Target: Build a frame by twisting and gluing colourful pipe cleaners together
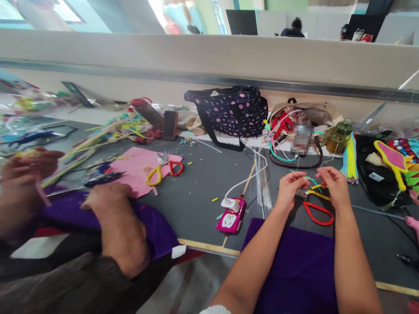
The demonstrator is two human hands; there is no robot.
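Forearms converge over bench (pixel 203 183).
Left hand (pixel 290 188), right hand (pixel 331 185): fingers pinched on thin green wire (pixel 311 179), above scissors (pixel 317 208).

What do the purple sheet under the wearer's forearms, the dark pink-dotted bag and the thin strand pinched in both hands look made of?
Purple sheet: matte, flat, likely felt.
Dark pink-dotted bag: soft woven fabric, slumping with folds.
Thin strand between left hand and right hand: probably wire, holding its bends; unsure.
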